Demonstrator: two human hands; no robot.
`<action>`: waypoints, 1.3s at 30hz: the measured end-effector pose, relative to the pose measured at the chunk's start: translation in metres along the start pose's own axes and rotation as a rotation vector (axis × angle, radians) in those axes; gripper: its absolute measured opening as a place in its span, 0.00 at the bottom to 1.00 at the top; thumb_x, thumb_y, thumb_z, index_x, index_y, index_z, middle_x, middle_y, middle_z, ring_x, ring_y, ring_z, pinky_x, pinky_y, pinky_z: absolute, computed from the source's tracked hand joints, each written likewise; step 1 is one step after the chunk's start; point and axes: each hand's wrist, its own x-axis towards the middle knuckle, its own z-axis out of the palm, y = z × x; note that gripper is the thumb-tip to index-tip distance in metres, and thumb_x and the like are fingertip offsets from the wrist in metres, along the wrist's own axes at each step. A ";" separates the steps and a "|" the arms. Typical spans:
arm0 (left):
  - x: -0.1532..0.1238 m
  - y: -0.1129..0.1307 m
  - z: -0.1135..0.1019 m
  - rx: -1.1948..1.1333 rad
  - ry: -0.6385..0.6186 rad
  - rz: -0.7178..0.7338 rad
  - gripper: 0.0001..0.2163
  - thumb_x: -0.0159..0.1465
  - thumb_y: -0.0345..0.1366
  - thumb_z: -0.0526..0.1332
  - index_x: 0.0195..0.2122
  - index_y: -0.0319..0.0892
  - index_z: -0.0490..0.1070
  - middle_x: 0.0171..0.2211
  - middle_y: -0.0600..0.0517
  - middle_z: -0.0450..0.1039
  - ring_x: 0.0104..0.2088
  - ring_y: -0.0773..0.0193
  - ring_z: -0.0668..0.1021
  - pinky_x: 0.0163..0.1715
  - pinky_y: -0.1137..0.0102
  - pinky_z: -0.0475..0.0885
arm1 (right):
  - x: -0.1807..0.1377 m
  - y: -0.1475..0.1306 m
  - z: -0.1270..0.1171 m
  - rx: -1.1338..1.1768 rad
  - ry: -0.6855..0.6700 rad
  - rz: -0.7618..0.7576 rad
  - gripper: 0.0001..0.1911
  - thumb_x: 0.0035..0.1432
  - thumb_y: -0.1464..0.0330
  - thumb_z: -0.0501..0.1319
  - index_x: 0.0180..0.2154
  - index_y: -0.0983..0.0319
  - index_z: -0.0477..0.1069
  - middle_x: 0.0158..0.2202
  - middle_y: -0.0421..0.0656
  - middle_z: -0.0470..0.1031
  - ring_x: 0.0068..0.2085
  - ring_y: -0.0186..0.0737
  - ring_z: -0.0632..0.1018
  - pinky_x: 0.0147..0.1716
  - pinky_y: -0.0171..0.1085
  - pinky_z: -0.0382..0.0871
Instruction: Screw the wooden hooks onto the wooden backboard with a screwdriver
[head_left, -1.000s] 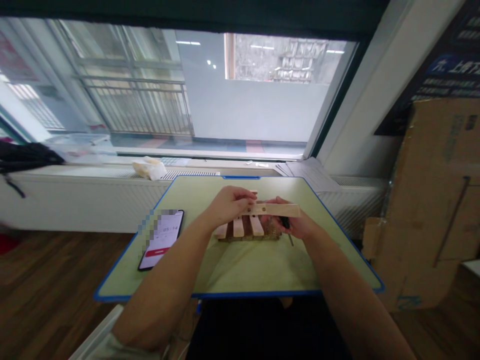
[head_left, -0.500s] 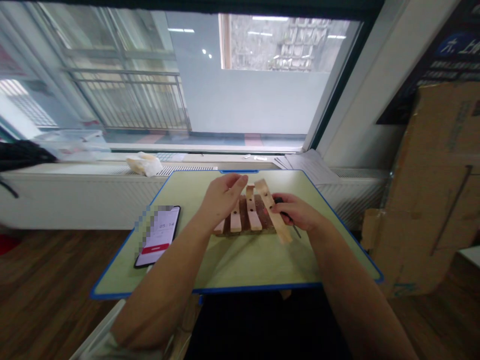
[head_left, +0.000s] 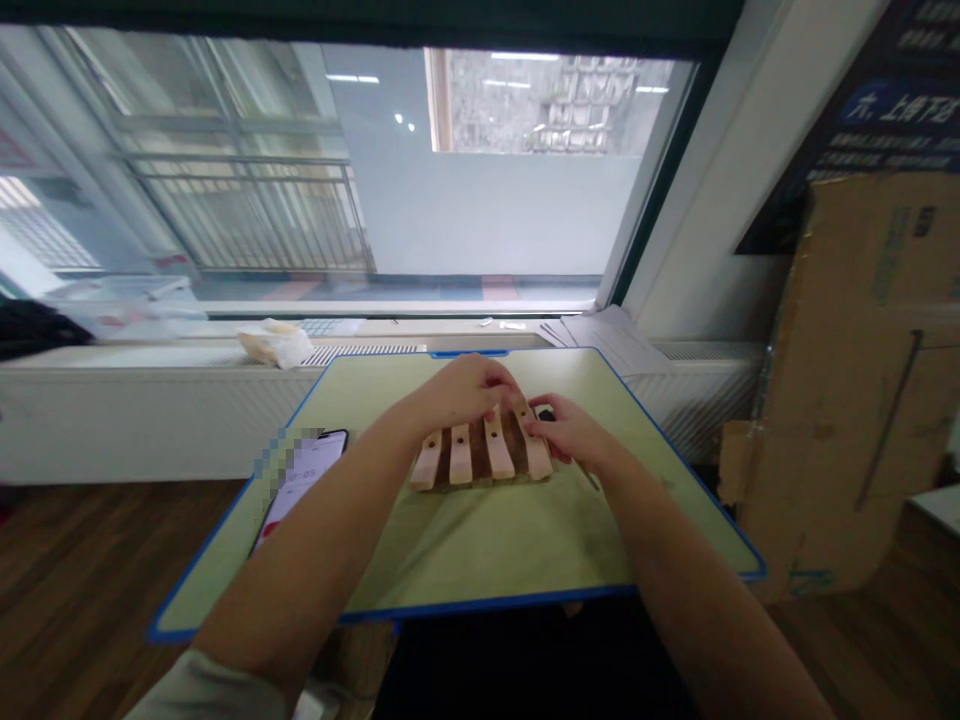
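Note:
A brown wooden block [head_left: 481, 465] lies on the table with several pale wooden slats [head_left: 460, 455] across it, each with dark holes. The rightmost wooden slat [head_left: 534, 455] now rests over the block's right end. My left hand [head_left: 476, 388] reaches over the slats' far ends, its bent fingers closed at the top of the rightmost one. Against that slat's right edge are the fingertips of my right hand [head_left: 571, 432]. Tucked in this hand is a thin tool with a black handle [head_left: 547, 414], seemingly a screwdriver; its shaft sticks out toward me below the palm.
The pale green table [head_left: 480, 555] has a blue rim. A phone [head_left: 304, 475] lies at its left, partly behind my left forearm. Beyond the table are a radiator, a crumpled bag [head_left: 276, 344] and papers [head_left: 615, 340] on the sill. A large cardboard box [head_left: 862, 400] stands at right.
The rightmost slat, held tilted above the block before, has come down onto it in line with the others. My left hand has moved right to its far end. The view has shifted slightly.

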 end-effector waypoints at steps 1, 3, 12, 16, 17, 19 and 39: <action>0.002 0.003 0.001 0.038 -0.045 -0.017 0.12 0.59 0.34 0.55 0.38 0.40 0.78 0.25 0.51 0.77 0.23 0.66 0.76 0.26 0.72 0.68 | 0.001 0.001 0.002 -0.073 0.016 -0.005 0.21 0.51 0.62 0.63 0.48 0.60 0.68 0.17 0.34 0.69 0.14 0.32 0.65 0.15 0.33 0.54; 0.004 0.007 0.005 0.108 -0.142 -0.028 0.12 0.58 0.33 0.55 0.36 0.42 0.79 0.23 0.52 0.76 0.21 0.67 0.75 0.24 0.73 0.66 | 0.003 0.003 0.004 -0.232 0.085 -0.072 0.19 0.53 0.61 0.62 0.47 0.60 0.69 0.21 0.39 0.73 0.19 0.34 0.69 0.19 0.34 0.58; 0.014 -0.002 0.014 0.241 -0.140 -0.024 0.13 0.56 0.30 0.53 0.32 0.42 0.78 0.22 0.52 0.74 0.21 0.66 0.72 0.23 0.73 0.64 | 0.007 0.003 0.003 -0.459 0.133 -0.088 0.18 0.56 0.56 0.58 0.40 0.63 0.73 0.33 0.49 0.78 0.30 0.41 0.75 0.28 0.36 0.61; 0.015 -0.008 0.021 0.092 -0.177 -0.001 0.16 0.54 0.26 0.53 0.38 0.44 0.77 0.25 0.53 0.75 0.21 0.67 0.73 0.22 0.74 0.65 | 0.010 0.005 0.006 -0.507 0.164 -0.108 0.20 0.56 0.52 0.57 0.32 0.62 0.72 0.31 0.49 0.78 0.31 0.42 0.75 0.28 0.37 0.59; 0.015 -0.009 0.023 0.093 -0.179 -0.004 0.18 0.52 0.25 0.54 0.39 0.44 0.77 0.25 0.53 0.75 0.21 0.67 0.73 0.22 0.75 0.65 | 0.010 0.006 0.007 -0.509 0.173 -0.119 0.19 0.56 0.52 0.57 0.32 0.62 0.72 0.31 0.49 0.78 0.31 0.42 0.75 0.28 0.36 0.59; 0.015 -0.010 0.025 0.123 -0.201 -0.008 0.21 0.49 0.22 0.54 0.40 0.45 0.77 0.24 0.54 0.74 0.22 0.66 0.74 0.23 0.75 0.66 | 0.010 0.007 0.009 -0.506 0.188 -0.132 0.18 0.56 0.53 0.57 0.33 0.62 0.71 0.33 0.49 0.78 0.32 0.41 0.75 0.29 0.36 0.59; 0.019 -0.016 0.025 0.431 -0.246 0.053 0.23 0.50 0.23 0.52 0.42 0.48 0.79 0.34 0.51 0.77 0.30 0.62 0.75 0.32 0.71 0.68 | 0.002 0.004 0.003 -0.528 0.148 -0.243 0.15 0.56 0.56 0.58 0.36 0.60 0.72 0.32 0.45 0.77 0.32 0.40 0.73 0.30 0.35 0.58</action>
